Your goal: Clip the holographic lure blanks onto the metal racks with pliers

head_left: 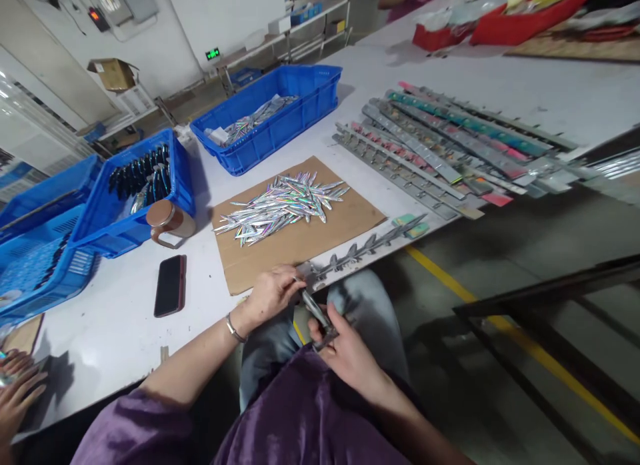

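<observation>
My right hand [347, 348] is closed around a slim grey metallic piece [315, 308], held low over my lap at the table's front edge. Its kind is not clear from this view. My left hand [273, 293] is closed in a pinch at the upper end of that piece, fingertips touching or very near it. Just beyond my hands, a grey strip with several leaf-shaped clips [353, 254] lies along the table edge, its far end on a green and yellow pad [413, 226]. Shiny silver fish-shaped slips [290, 205] lie heaped on a cardboard sheet [345, 212].
A phone [170, 286] and a brown-lidded mug [170, 224] stand to the left. Blue crates [280, 135] line the back; one blue crate [135, 232] holds dark glossy pieces. Clip strips [430, 145] are piled at the right. Another person's hands [20, 392] are at far left.
</observation>
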A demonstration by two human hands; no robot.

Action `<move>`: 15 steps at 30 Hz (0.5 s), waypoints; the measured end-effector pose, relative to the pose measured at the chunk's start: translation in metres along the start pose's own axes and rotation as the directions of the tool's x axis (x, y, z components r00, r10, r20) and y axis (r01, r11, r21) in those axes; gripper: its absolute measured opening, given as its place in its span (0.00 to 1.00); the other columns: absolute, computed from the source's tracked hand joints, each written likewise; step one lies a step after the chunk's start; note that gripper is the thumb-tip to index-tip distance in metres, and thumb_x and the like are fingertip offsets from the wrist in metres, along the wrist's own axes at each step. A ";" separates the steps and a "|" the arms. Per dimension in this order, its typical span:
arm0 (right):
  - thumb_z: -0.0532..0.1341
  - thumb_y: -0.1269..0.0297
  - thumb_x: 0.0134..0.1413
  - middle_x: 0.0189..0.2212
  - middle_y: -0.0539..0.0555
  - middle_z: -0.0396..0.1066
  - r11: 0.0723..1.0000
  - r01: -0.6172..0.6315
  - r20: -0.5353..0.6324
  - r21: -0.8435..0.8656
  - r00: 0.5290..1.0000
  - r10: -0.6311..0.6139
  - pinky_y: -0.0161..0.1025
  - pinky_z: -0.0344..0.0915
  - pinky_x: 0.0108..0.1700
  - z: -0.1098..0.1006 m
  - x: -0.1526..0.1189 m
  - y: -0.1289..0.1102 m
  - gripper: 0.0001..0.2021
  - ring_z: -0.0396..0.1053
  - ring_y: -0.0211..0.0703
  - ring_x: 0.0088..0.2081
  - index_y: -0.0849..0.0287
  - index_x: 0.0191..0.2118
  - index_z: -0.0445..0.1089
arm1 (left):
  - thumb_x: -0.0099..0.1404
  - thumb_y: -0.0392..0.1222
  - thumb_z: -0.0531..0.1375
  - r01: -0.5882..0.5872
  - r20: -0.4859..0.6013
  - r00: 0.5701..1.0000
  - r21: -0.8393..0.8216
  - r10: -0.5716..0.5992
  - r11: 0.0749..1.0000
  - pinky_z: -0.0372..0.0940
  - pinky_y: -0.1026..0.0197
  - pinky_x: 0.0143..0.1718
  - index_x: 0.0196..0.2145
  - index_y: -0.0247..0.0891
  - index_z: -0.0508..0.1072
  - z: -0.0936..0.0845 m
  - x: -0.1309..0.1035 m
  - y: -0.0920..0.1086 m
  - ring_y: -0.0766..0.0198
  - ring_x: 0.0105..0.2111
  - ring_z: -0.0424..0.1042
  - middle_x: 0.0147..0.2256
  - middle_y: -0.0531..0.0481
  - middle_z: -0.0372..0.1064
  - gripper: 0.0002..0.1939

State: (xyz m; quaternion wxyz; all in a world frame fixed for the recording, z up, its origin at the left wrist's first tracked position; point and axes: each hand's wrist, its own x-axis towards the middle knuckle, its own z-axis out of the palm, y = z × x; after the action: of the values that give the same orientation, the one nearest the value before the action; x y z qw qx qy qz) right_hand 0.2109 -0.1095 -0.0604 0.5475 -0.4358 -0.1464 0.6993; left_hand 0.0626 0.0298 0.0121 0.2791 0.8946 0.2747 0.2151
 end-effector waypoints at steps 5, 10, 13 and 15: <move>0.64 0.37 0.58 0.27 0.49 0.72 0.999 -0.010 0.002 -0.042 1.000 0.010 0.33 0.58 0.27 -0.006 -0.006 -0.004 0.25 0.67 0.39 0.27 0.55 0.44 0.72 | 0.79 0.56 0.49 0.006 -0.011 1.000 0.043 -0.006 0.999 0.68 0.59 0.41 0.39 0.38 0.75 0.002 0.002 0.000 0.60 0.37 0.75 0.36 0.44 0.75 0.23; 0.60 0.58 0.66 0.38 0.61 0.80 0.279 0.319 0.097 -0.906 0.797 -0.596 0.44 0.65 0.45 -0.014 -0.019 -0.018 0.14 0.75 0.52 0.40 0.57 0.52 0.76 | 0.79 0.56 0.47 0.032 0.018 0.999 0.124 -0.035 0.992 0.67 0.57 0.43 0.41 0.40 0.74 0.004 0.003 0.000 0.59 0.38 0.73 0.36 0.45 0.73 0.23; 0.58 0.64 0.67 0.37 0.62 0.81 0.220 0.287 0.108 -0.932 0.802 -0.588 0.39 0.64 0.40 -0.006 -0.015 -0.024 0.15 0.75 0.48 0.38 0.61 0.52 0.77 | 0.79 0.56 0.47 0.040 -0.014 0.999 0.150 -0.038 0.988 0.67 0.57 0.43 0.41 0.40 0.74 0.007 0.001 -0.002 0.58 0.38 0.73 0.35 0.45 0.72 0.22; 0.55 0.59 0.68 0.31 0.57 0.80 0.500 0.254 0.003 -0.828 0.894 -0.449 0.32 0.60 0.28 0.003 -0.008 -0.023 0.17 0.71 0.41 0.31 0.64 0.46 0.78 | 0.79 0.56 0.47 0.043 -0.031 0.999 0.144 -0.039 0.989 0.67 0.57 0.42 0.40 0.40 0.74 0.008 0.001 -0.004 0.58 0.37 0.73 0.35 0.45 0.72 0.22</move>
State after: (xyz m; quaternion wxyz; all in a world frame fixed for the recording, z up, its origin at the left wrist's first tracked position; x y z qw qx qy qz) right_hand 0.2235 -0.1079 -0.0393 0.4301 -0.6690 -0.4756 0.3758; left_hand 0.0663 0.0296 0.0038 0.2138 0.9035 0.3120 0.2014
